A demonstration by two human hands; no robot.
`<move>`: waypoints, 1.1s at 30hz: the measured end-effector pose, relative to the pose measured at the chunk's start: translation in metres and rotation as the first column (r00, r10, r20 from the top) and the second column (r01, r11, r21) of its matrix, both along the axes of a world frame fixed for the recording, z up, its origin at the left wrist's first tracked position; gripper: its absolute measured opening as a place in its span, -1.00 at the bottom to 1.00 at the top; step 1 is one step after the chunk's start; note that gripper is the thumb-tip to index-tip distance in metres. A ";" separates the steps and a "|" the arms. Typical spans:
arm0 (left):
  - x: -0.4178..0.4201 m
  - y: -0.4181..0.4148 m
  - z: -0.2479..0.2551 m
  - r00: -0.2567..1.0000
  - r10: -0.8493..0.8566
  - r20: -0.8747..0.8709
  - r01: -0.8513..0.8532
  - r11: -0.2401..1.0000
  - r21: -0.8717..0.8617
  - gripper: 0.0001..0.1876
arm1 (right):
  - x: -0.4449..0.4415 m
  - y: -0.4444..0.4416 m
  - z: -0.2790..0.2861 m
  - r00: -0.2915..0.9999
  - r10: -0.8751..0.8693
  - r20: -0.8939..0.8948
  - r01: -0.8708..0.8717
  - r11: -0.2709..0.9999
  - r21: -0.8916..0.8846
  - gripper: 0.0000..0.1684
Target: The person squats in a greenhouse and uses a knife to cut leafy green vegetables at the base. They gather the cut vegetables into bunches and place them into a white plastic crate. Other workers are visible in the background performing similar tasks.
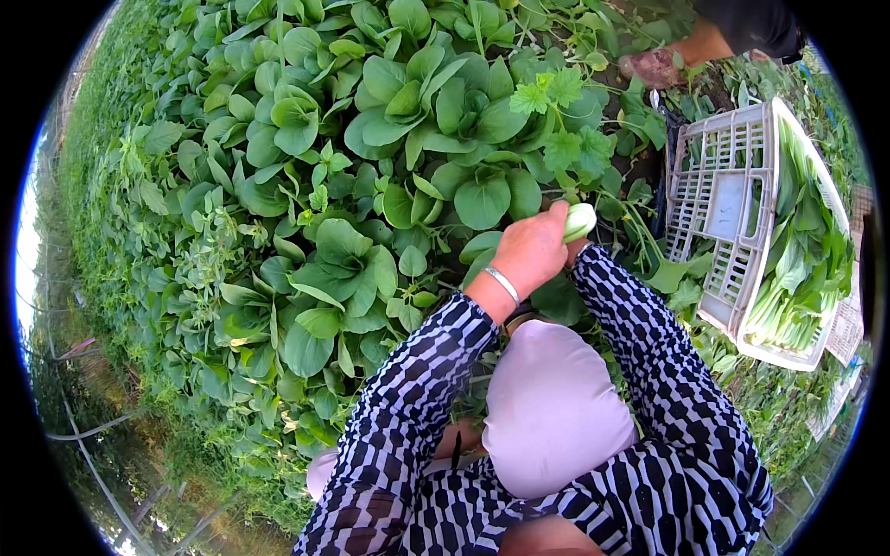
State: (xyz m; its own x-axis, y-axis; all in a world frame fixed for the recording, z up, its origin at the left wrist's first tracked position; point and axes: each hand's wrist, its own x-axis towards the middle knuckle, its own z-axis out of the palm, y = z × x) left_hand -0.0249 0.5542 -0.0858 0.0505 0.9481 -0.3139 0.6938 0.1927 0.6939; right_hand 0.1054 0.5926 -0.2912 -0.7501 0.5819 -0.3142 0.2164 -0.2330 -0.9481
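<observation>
My left hand (pixel 530 249), with a silver bracelet at the wrist, is closed around a cut bok choy. The pale stem base (pixel 579 221) points right, and the leaves are hidden beneath my hand. Just below that base, only a small part of my right hand (pixel 574 251) shows; its fingers and anything in them are hidden. Both hands are low over the bed, close to the growing bok choy (pixel 483 198) with broad green leaves. A lobed-leaf plant (pixel 560 118) rises beyond my hands.
A white plastic crate (pixel 723 201) tilts at the right, filled with harvested bok choy (pixel 799 257). Another person's foot (pixel 653 67) and dark trouser leg are at the top right. More bok choy (pixel 341 267) and weeds cover the left side. Curved poles (pixel 94 445) stand at lower left.
</observation>
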 end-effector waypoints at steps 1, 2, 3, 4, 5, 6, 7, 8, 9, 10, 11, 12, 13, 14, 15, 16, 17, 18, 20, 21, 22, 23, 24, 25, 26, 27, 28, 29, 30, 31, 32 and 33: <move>-0.011 0.001 -0.009 0.998 0.031 -0.061 -0.035 0.998 -0.060 -0.60 | -0.012 -0.001 0.022 0.990 0.106 0.096 -0.104 0.994 -0.025 -0.63; -0.019 0.003 -0.017 0.990 0.069 -0.123 -0.081 0.992 -0.092 -0.60 | -0.030 -0.012 0.041 0.985 -0.160 0.066 0.167 0.980 -0.110 -0.69; -0.024 0.007 -0.022 0.976 0.073 -0.206 -0.101 0.987 -0.129 -0.58 | -0.042 -0.006 0.039 0.973 -0.183 0.142 0.191 0.981 -0.045 -0.70; -0.030 0.009 -0.028 0.958 0.090 -0.271 -0.128 0.984 -0.127 -0.51 | -0.042 -0.002 0.036 0.939 -0.156 0.305 0.133 0.986 0.096 -0.67; -0.037 0.009 -0.033 0.937 0.106 -0.334 -0.155 0.980 -0.123 -0.44 | -0.041 0.001 0.034 0.875 -0.149 0.461 0.050 0.974 0.222 -0.64; -0.047 0.008 -0.035 0.915 0.094 -0.392 -0.178 0.967 -0.182 -0.37 | -0.042 0.002 0.035 0.892 -0.165 0.421 0.097 0.979 0.178 -0.60; -0.056 0.009 -0.037 0.894 0.072 -0.442 -0.193 0.953 -0.235 -0.30 | -0.040 0.004 0.034 0.907 -0.153 0.393 0.140 0.988 0.061 -0.58; -0.064 0.005 -0.046 0.875 0.093 -0.475 -0.223 0.948 -0.225 -0.23 | -0.037 0.007 0.033 0.910 -0.143 0.390 0.139 0.990 0.039 -0.59; -0.071 0.003 -0.049 0.856 0.109 -0.505 -0.259 0.936 -0.237 -0.25 | -0.038 0.007 0.036 0.907 -0.130 0.400 0.148 0.989 -0.015 -0.60; -0.076 -0.001 -0.051 0.861 0.139 -0.489 -0.298 0.918 -0.264 -0.26 | -0.037 0.008 0.039 0.904 -0.118 0.412 0.160 0.985 -0.069 -0.61; -0.080 -0.004 -0.054 0.864 0.170 -0.473 -0.335 0.896 -0.290 -0.27 | -0.036 0.008 0.043 0.894 -0.103 0.435 0.186 0.971 -0.152 -0.62; -0.084 -0.009 -0.058 0.870 0.198 -0.451 -0.356 0.885 -0.299 -0.29 | -0.038 0.008 0.048 0.886 -0.082 0.456 0.209 0.949 -0.235 -0.63; -0.086 -0.015 -0.064 0.867 0.220 -0.448 -0.370 0.885 -0.282 -0.30 | -0.040 0.008 0.053 0.893 -0.093 0.439 0.227 0.938 -0.263 -0.64; -0.088 -0.020 -0.070 0.863 0.241 -0.445 -0.384 0.884 -0.266 -0.31 | -0.042 0.008 0.059 0.900 -0.104 0.423 0.244 0.925 -0.291 -0.65; -0.088 -0.023 -0.072 0.860 0.260 -0.439 -0.394 0.885 -0.248 -0.32 | -0.041 0.008 0.062 0.905 -0.122 0.409 0.265 0.911 -0.316 -0.66; -0.088 -0.024 -0.074 0.856 0.272 -0.440 -0.402 0.885 -0.235 -0.34 | -0.040 0.011 0.057 0.881 -0.079 0.467 0.281 0.881 -0.382 -0.66; -0.088 -0.025 -0.076 0.852 0.285 -0.440 -0.411 0.884 -0.223 -0.37 | -0.038 0.010 0.057 0.895 -0.086 0.438 0.276 0.878 -0.391 -0.66; -0.088 -0.026 -0.078 0.847 0.299 -0.439 -0.420 0.883 -0.210 -0.40 | -0.038 0.011 0.061 0.907 -0.092 0.411 0.269 0.877 -0.399 -0.65; -0.088 -0.028 -0.081 0.847 0.321 -0.423 -0.432 0.880 -0.196 -0.43 | -0.036 0.014 0.057 0.918 -0.063 0.391 0.247 0.864 -0.439 -0.61; -0.089 -0.029 -0.083 0.846 0.334 -0.416 -0.439 0.878 -0.189 -0.45 | -0.038 0.014 0.063 0.908 -0.048 0.416 0.238 0.878 -0.416 -0.60; -0.090 -0.030 -0.084 0.847 0.344 -0.406 -0.444 0.877 -0.183 -0.45 | -0.040 0.014 0.070 0.897 -0.034 0.440 0.227 0.891 -0.394 -0.59; -0.091 -0.032 -0.085 0.848 0.354 -0.395 -0.449 0.876 -0.177 -0.45 | -0.042 0.013 0.075 0.885 -0.019 0.465 0.215 0.903 -0.372 -0.58; -0.091 -0.032 -0.086 0.849 0.363 -0.385 -0.452 0.876 -0.170 -0.45 | -0.041 0.014 0.074 0.886 0.003 0.464 0.197 0.903 -0.381 -0.57; -0.091 -0.033 -0.087 0.849 0.365 -0.382 -0.452 0.877 -0.166 -0.46 | -0.040 0.017 0.073 0.886 0.026 0.464 0.178 0.903 -0.390 -0.56; -0.091 -0.033 -0.089 0.849 0.368 -0.379 -0.453 0.877 -0.162 -0.46 | -0.040 0.019 0.071 0.885 0.050 0.463 0.158 0.903 -0.400 -0.55; -0.092 -0.034 -0.089 0.849 0.370 -0.378 -0.453 0.877 -0.158 -0.47 | -0.041 0.020 0.069 0.866 0.065 0.496 0.146 0.915 -0.376 -0.54; -0.093 -0.035 -0.090 0.849 0.368 -0.380 -0.453 0.876 -0.163 -0.48 | -0.042 0.021 0.067 0.846 0.080 0.528 0.132 0.927 -0.352 -0.53; -0.093 -0.036 -0.090 0.849 0.366 -0.382 -0.454 0.875 -0.169 -0.48 | -0.043 0.021 0.065 0.824 0.095 0.559 0.116 0.937 -0.329 -0.52; -0.093 -0.035 -0.090 0.849 0.364 -0.383 -0.453 0.875 -0.172 -0.49 | -0.042 0.022 0.062 0.822 0.093 0.562 0.103 0.946 -0.307 -0.48; -0.094 -0.034 -0.089 0.847 0.367 -0.385 -0.461 0.868 -0.184 -0.50 | -0.043 0.023 0.059 0.807 0.121 0.577 0.079 0.947 -0.310 -0.48; -0.094 -0.033 -0.088 0.844 0.371 -0.387 -0.469 0.861 -0.196 -0.51 | -0.044 0.025 0.055 0.792 0.149 0.592 0.055 0.948 -0.313 -0.47; -0.093 -0.032 -0.087 0.842 0.375 -0.389 -0.476 0.855 -0.205 -0.51 | -0.046 0.029 0.050 0.776 0.174 0.607 0.032 0.949 -0.314 -0.46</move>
